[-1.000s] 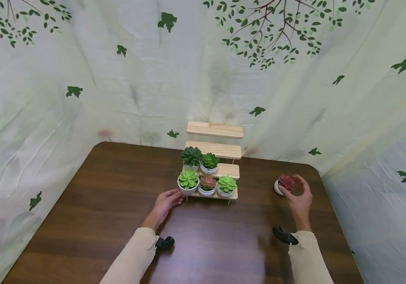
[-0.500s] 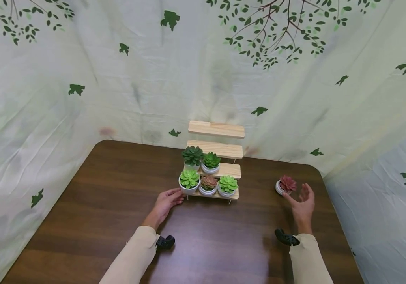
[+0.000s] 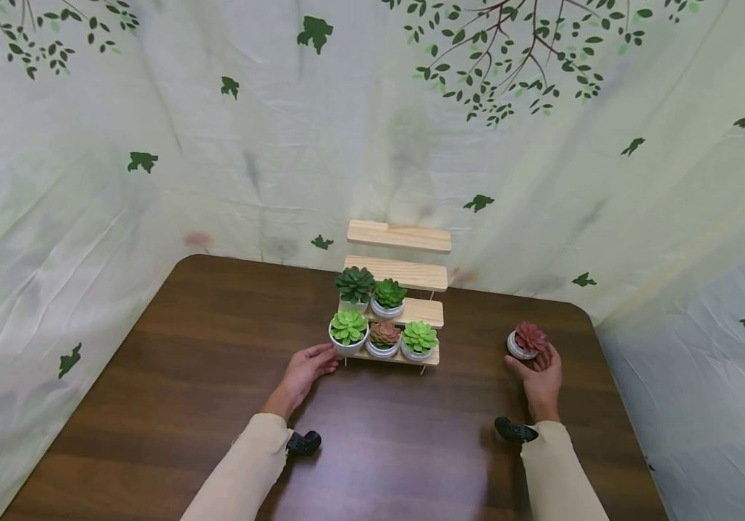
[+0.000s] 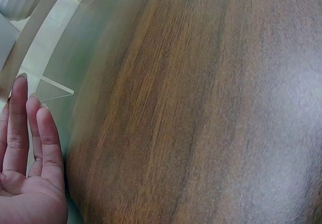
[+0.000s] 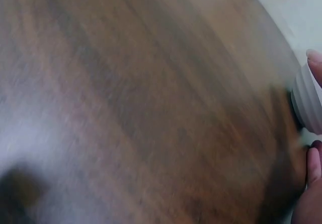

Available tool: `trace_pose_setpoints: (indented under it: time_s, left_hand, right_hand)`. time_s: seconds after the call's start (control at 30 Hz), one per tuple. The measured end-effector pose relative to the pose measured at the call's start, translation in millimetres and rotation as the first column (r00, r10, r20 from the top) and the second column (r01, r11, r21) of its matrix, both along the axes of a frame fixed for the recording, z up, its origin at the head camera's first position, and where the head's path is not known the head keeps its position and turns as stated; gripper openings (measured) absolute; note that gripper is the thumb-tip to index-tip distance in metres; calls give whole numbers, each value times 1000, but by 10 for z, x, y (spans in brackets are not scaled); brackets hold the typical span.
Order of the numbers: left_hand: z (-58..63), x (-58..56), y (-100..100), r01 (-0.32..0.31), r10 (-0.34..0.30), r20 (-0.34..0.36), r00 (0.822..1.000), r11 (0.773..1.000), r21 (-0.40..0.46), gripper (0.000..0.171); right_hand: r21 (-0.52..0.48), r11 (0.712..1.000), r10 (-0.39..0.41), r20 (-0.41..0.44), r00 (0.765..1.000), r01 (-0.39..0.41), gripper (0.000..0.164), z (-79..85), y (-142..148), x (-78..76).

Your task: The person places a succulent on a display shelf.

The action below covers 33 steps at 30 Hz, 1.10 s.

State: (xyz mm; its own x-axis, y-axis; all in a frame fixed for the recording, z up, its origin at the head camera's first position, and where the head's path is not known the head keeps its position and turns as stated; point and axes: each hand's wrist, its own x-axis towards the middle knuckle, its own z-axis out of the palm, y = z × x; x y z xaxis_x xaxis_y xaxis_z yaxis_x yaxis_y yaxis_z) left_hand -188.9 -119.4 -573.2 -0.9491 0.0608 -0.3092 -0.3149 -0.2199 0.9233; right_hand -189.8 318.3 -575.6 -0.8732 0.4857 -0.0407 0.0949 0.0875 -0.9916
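A small tiered wooden plant stand (image 3: 395, 273) holds several potted artificial succulents. My left hand (image 3: 303, 376) rests at its lower left, fingertips right at the pot of a light green succulent (image 3: 349, 328); its fingers look straight in the left wrist view. To the right, a red succulent (image 3: 531, 337) in a ribbed white pot (image 3: 519, 352) stands on the table, leaning slightly. My right hand (image 3: 541, 383) is around its near side, thumb at the front left and fingers at the right. In the right wrist view, a fingertip (image 5: 314, 57) overlaps the pot, with a gap below it.
On the stand's bottom tier are also a reddish-brown succulent (image 3: 384, 335) and another light green one (image 3: 419, 338). Two darker green succulents (image 3: 355, 285) sit one tier up. Leaf-printed fabric (image 3: 248, 181) hangs behind the brown wooden table (image 3: 235, 311).
My right hand has drawn back from over the red succulent, then come in low at its near side. The pot is tipped less than before. My left hand stays put.
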Motion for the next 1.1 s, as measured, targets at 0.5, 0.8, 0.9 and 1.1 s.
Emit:
trace_pose_setpoints:
  time_s: [0.5, 0.8, 0.9, 1.1]
  left_hand:
    - [14, 2, 7, 12, -12, -11, 1000, 1000, -8, 40]
    - [10, 27, 15, 5, -5, -2, 1000, 1000, 6, 38]
    - [8, 22, 12, 0, 0, -5, 1000, 1000, 2, 38]
    - [13, 10, 0, -6, 6, 2, 1000, 1000, 1, 38]
  right_hand:
    - [121, 991, -59, 21, 998, 56, 71, 17, -25, -73]
    - [191, 981, -38, 108, 993, 17, 69, -10, 50, -86]
    - [187, 982, -28, 96, 995, 9, 67, -23, 51, -89]
    - [204, 979, 0, 99, 995, -21, 64, -17, -5, -81]
